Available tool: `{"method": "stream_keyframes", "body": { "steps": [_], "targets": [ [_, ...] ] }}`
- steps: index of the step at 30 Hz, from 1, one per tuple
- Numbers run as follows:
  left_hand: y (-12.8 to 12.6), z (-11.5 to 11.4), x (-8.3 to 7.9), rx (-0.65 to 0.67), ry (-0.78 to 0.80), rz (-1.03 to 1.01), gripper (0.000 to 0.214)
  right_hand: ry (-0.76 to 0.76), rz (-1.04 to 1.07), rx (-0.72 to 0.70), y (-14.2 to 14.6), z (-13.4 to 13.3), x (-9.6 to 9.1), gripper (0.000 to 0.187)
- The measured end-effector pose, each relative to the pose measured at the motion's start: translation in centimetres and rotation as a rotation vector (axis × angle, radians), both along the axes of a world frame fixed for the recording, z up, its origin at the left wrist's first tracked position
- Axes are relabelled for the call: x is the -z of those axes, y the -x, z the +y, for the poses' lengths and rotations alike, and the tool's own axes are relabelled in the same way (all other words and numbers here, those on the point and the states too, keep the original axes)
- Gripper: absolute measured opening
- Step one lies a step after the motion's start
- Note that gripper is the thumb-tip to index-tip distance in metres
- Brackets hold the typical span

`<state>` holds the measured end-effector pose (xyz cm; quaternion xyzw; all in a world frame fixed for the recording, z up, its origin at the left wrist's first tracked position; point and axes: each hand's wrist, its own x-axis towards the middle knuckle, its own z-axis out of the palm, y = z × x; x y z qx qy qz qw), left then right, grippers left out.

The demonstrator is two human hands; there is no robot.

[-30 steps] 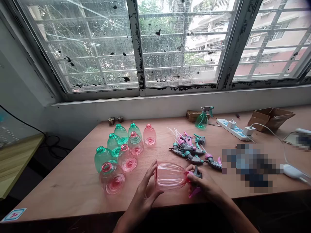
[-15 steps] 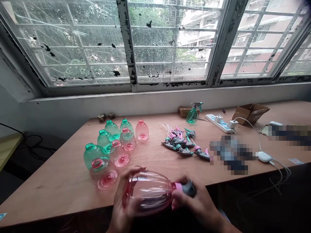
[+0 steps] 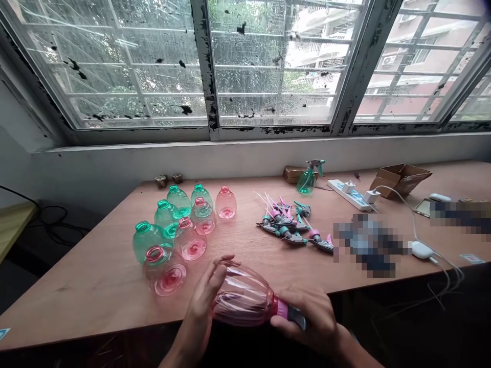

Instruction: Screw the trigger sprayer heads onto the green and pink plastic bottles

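Observation:
A pink see-through spray bottle [image 3: 245, 299] lies sideways between my hands at the front edge of the table. My left hand [image 3: 205, 299] is wrapped round its base end. With fingers closed, my right hand [image 3: 310, 312] grips the pink collar and grey sprayer head [image 3: 293, 314] at the neck. Most of the sprayer head is hidden under those fingers. Left of my hands stand several open-necked bottles without heads, pink ones [image 3: 165, 273] in front and green ones [image 3: 148, 240] behind. A pile of loose grey, pink and green sprayer heads [image 3: 286, 225] lies beyond my right hand.
At the back stands a green spray bottle [image 3: 307, 179] with its head on, beside a brown box [image 3: 293, 174]. A white power strip [image 3: 349, 194], an open cardboard box [image 3: 401, 179], white cables and a white charger [image 3: 422, 249] occupy the right side. Part there is pixelated.
My right hand has turned about the bottle's neck, its back now facing up. The bottle's base has shifted a little right, and the view has tilted slightly.

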<state>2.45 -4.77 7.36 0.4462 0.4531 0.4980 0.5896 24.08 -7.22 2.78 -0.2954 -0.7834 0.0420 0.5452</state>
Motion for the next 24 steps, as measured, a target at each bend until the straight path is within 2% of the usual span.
{"method": "stream_keyframes", "body": {
  "steps": [1, 3, 5, 7, 9, 11, 15, 17, 19, 22, 24],
  "targets": [
    [-0.2, 0.0, 0.2, -0.030, -0.011, 0.012, 0.046, 0.057, 0.035, 0.022, 0.1, 0.1, 0.0, 0.021],
    [-0.4, 0.0, 0.7, -0.095, -0.114, 0.054, 0.041, 0.302, 0.148, 0.053, 0.3, 0.5, 0.1, 0.010],
    [-0.6, -0.2, 1.5, -0.164, -0.260, 0.123, 0.037, 0.599, 0.280, 0.029, 0.5, 1.0, 0.1, 0.019],
    [-0.7, -0.4, 2.3, -0.226, -0.412, 0.182, 0.036, 0.818, 0.406, -0.041, 0.7, 1.5, 0.0, 0.030],
    [-0.8, -0.6, 2.9, -0.242, -0.529, 0.192, 0.037, 0.934, 0.495, -0.105, 0.6, 1.9, -0.1, 0.035],
    [-0.8, -0.3, 3.2, -0.201, -0.566, 0.186, 0.038, 0.997, 0.521, -0.157, 0.3, 2.0, -0.3, 0.035],
    [-0.2, 1.4, 3.7, -0.082, -0.456, 0.280, 0.052, 1.108, 0.476, -0.227, -2.0, 2.6, -1.3, 0.037],
    [0.2, 2.5, 4.2, -0.037, -0.350, 0.296, 0.063, 1.080, 0.423, -0.197, -4.2, 3.6, -2.3, 0.037],
    [0.5, 3.3, 4.8, -0.003, -0.248, 0.278, 0.066, 0.954, 0.337, -0.088, -6.8, 5.3, -3.8, 0.029],
    [0.9, 3.8, 5.4, 0.062, -0.204, 0.272, 0.063, 0.682, 0.255, 0.295, -11.1, 9.3, -7.0, 0.034],
    [1.0, 3.8, 5.5, 0.118, -0.206, 0.312, 0.059, 0.430, 0.174, 0.549, -13.9, 12.5, -9.3, 0.047]
  ]
}}
